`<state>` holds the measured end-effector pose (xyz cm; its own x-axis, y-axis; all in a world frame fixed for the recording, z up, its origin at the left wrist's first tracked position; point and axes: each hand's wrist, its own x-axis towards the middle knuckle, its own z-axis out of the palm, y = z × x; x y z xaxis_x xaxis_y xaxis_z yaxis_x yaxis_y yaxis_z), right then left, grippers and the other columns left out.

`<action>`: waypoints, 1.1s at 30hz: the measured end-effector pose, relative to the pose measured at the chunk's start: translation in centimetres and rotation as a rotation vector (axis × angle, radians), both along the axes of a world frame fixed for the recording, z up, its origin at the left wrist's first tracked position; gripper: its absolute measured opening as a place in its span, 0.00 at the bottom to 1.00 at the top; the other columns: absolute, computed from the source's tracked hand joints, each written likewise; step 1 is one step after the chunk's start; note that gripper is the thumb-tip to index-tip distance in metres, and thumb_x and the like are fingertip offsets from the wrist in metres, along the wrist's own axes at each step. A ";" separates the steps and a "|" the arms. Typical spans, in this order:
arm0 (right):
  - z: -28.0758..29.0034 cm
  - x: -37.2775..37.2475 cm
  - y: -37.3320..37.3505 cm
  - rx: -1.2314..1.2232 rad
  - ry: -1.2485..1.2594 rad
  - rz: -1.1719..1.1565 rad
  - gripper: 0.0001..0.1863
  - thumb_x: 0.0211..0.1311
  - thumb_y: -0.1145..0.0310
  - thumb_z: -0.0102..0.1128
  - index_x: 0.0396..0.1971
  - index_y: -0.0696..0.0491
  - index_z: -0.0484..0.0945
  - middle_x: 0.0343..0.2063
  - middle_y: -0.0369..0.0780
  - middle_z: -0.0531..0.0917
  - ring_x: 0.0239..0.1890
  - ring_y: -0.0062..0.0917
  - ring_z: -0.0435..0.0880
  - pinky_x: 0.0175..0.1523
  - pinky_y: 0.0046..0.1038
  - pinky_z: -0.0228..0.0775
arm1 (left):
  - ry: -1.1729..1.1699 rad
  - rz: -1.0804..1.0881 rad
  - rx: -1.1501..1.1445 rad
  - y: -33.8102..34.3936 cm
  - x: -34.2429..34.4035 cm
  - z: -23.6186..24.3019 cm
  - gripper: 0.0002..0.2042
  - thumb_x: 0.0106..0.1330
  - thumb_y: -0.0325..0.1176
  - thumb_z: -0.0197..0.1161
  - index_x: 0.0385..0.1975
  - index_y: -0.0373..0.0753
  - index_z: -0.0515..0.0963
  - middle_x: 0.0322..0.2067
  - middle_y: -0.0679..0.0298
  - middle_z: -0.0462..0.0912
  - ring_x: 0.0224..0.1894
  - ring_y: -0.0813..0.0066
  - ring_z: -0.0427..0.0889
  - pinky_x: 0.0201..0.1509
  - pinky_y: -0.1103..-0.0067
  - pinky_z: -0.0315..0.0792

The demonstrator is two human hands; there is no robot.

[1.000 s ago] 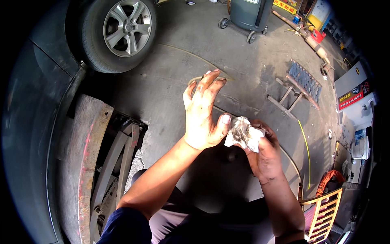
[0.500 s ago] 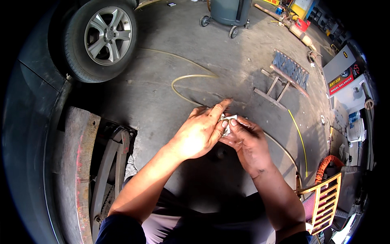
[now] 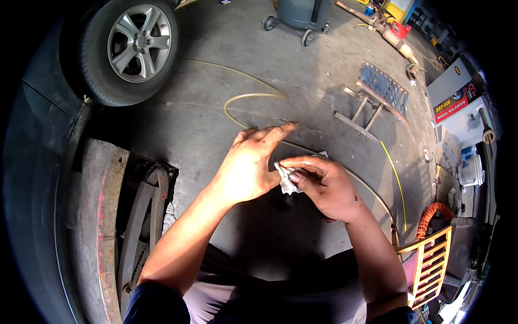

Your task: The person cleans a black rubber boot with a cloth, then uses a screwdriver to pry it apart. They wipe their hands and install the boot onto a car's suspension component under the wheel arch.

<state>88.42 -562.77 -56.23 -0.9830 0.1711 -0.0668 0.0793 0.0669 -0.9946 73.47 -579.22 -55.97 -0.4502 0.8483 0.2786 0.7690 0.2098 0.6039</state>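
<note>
A crumpled white tissue, smudged dark [image 3: 287,182], is pinched between the thumb and fingers of my right hand [image 3: 328,189]. My left hand [image 3: 248,164] is beside it, open, with its fingers stretched upward and apart and its thumb at the tissue's edge, wiped or pressed against it; which, I cannot make out. Both hands are grimy at the fingertips and held over the concrete floor, above my lap.
A car's wheel [image 3: 137,48], a steel ramp with a lift mechanism [image 3: 105,216], a wheeled bin [image 3: 297,13], a hose [image 3: 253,94], a low creeper-like frame [image 3: 377,89], a long pipe [image 3: 399,43], a white machine [image 3: 458,119] and a wooden chair [image 3: 431,259] surround me.
My hands came together from apart, and the left has since drawn slightly away leftward with fingers extended. The tissue has moved left and down with my right hand, and looks more bunched up.
</note>
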 end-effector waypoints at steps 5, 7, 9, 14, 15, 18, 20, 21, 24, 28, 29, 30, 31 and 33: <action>-0.4 -1.1 0.1 0.005 0.027 -0.052 0.12 0.77 0.81 0.59 0.53 0.63 0.87 0.46 0.41 0.92 0.48 0.19 0.88 0.58 0.25 0.80 | 0.286 0.092 0.122 0.2 0.1 0.5 0.42 0.51 0.43 0.84 0.71 0.49 0.77 0.64 0.65 0.83 0.67 0.63 0.81 0.76 0.56 0.64; -1.0 -1.1 0.5 -0.013 0.068 -0.130 0.12 0.78 0.82 0.57 0.54 0.63 0.86 0.44 0.41 0.92 0.47 0.19 0.88 0.56 0.24 0.81 | 0.351 0.079 0.150 0.4 0.2 1.0 0.40 0.52 0.46 0.84 0.69 0.48 0.78 0.63 0.65 0.84 0.66 0.65 0.82 0.75 0.58 0.65; -0.8 -1.3 0.9 -0.340 0.005 -0.224 0.13 0.79 0.79 0.57 0.56 0.64 0.85 0.44 0.41 0.91 0.47 0.21 0.89 0.56 0.26 0.84 | 0.402 0.069 0.181 0.6 0.6 1.2 0.36 0.55 0.49 0.81 0.66 0.47 0.81 0.60 0.67 0.86 0.64 0.67 0.83 0.70 0.63 0.70; 0.2 0.1 1.0 -0.565 -0.028 -0.313 0.21 0.79 0.76 0.60 0.67 0.63 0.76 0.49 0.42 0.89 0.53 0.28 0.90 0.61 0.33 0.84 | 0.289 0.005 0.222 1.1 0.8 -0.6 0.25 0.59 0.27 0.73 0.60 0.43 0.85 0.49 0.61 0.90 0.50 0.60 0.88 0.60 0.67 0.77; 1.0 -0.1 1.2 -0.664 -0.029 -0.210 0.25 0.78 0.74 0.60 0.72 0.60 0.72 0.52 0.44 0.89 0.57 0.29 0.88 0.63 0.35 0.82 | 0.297 0.020 0.208 0.7 0.5 -0.8 0.25 0.58 0.23 0.70 0.59 0.42 0.85 0.46 0.60 0.91 0.47 0.58 0.88 0.58 0.66 0.78; 0.0 -1.3 4.3 -0.485 -0.080 -0.048 0.25 0.80 0.71 0.58 0.72 0.58 0.71 0.54 0.46 0.89 0.58 0.31 0.88 0.65 0.38 0.81 | 0.222 0.162 0.183 0.1 -0.4 -1.1 0.20 0.56 0.15 0.60 0.48 0.37 0.85 0.35 0.50 0.89 0.38 0.46 0.88 0.45 0.61 0.82; -5.8 -3.1 8.1 0.095 -0.184 -0.111 0.23 0.80 0.68 0.60 0.69 0.58 0.73 0.53 0.46 0.90 0.56 0.29 0.88 0.61 0.30 0.80 | 0.157 0.232 0.133 0.3 -1.3 -0.9 0.16 0.58 0.15 0.59 0.44 0.35 0.84 0.29 0.48 0.86 0.36 0.45 0.87 0.43 0.60 0.81; -9.9 -3.5 10.1 0.298 -0.237 -0.133 0.23 0.78 0.68 0.63 0.68 0.58 0.74 0.50 0.44 0.91 0.54 0.25 0.88 0.59 0.26 0.79 | 0.105 0.210 0.060 0.4 -2.1 -1.0 0.06 0.69 0.25 0.65 0.42 0.34 0.82 0.24 0.48 0.84 0.35 0.44 0.87 0.48 0.57 0.79; -16.1 -4.6 11.0 1.026 -0.694 0.277 0.41 0.62 0.60 0.70 0.76 0.53 0.70 0.64 0.53 0.84 0.67 0.47 0.83 0.72 0.39 0.75 | 0.156 0.309 -0.189 -0.3 -3.4 -2.3 0.17 0.76 0.45 0.68 0.44 0.34 0.84 0.20 0.52 0.82 0.34 0.47 0.88 0.57 0.53 0.75; -27.1 -3.1 9.4 1.251 -0.772 0.366 0.53 0.58 0.69 0.68 0.85 0.46 0.54 0.60 0.54 0.85 0.65 0.45 0.85 0.67 0.43 0.79 | 0.309 0.474 -0.457 -1.5 -2.4 -5.4 0.39 0.74 0.63 0.64 0.74 0.38 0.71 0.52 0.49 0.87 0.59 0.51 0.87 0.77 0.47 0.64; -28.4 -3.1 8.9 1.259 -0.787 0.343 0.52 0.59 0.70 0.66 0.85 0.45 0.53 0.59 0.54 0.86 0.64 0.45 0.85 0.67 0.44 0.79 | 0.174 0.396 -0.591 -1.9 -2.7 -5.1 0.43 0.74 0.63 0.64 0.80 0.40 0.62 0.64 0.49 0.79 0.67 0.49 0.80 0.80 0.43 0.60; -29.1 -3.0 8.3 1.270 -0.810 0.320 0.51 0.60 0.71 0.65 0.85 0.43 0.53 0.58 0.54 0.86 0.63 0.45 0.86 0.66 0.44 0.80 | 0.166 0.365 -0.599 -2.3 -2.7 -4.8 0.42 0.74 0.61 0.64 0.79 0.40 0.63 0.63 0.49 0.80 0.66 0.49 0.81 0.79 0.43 0.60; -29.7 -3.0 8.0 1.281 -0.833 0.296 0.51 0.62 0.72 0.63 0.85 0.41 0.53 0.57 0.54 0.87 0.63 0.45 0.86 0.65 0.44 0.80 | 0.159 0.333 -0.606 -2.7 -2.4 -4.6 0.41 0.74 0.60 0.64 0.79 0.40 0.64 0.62 0.49 0.81 0.65 0.49 0.82 0.79 0.43 0.61; -29.8 -3.9 8.1 1.220 -0.827 0.280 0.48 0.64 0.74 0.61 0.84 0.39 0.55 0.57 0.53 0.87 0.63 0.45 0.86 0.65 0.44 0.80 | 0.126 0.311 -0.576 -3.7 -2.2 -3.9 0.37 0.75 0.55 0.66 0.76 0.39 0.68 0.57 0.50 0.84 0.61 0.50 0.85 0.78 0.45 0.63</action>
<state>84.53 -554.63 -85.99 -0.7496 0.3474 -0.5634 0.4204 0.9074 0.0001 71.30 -582.88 -59.86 -0.6918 0.7131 -0.1135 0.6778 0.6955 0.2385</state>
